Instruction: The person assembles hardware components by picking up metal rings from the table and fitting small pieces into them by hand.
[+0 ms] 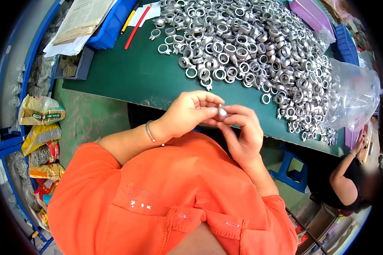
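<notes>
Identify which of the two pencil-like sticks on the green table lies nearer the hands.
The red stick; the yellow-and-black stick lies farther off, on the side toward the blue bin.

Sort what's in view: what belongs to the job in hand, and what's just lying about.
Likely in the job:
small metal piece, between left hand and right hand
heaped metal rings
green table

Probably just lying about:
red pencil
yellow pencil
printed papers
blue stool

The left hand (192,111) and right hand (244,131) pinch 1 small metal piece (222,113) between them. Beyond them, metal rings (251,47) lie heaped on the surface (115,80); 1 red pencil (138,26) lies forward-left of the left hand, 1 clear bag (354,92) right of the right hand.
</notes>
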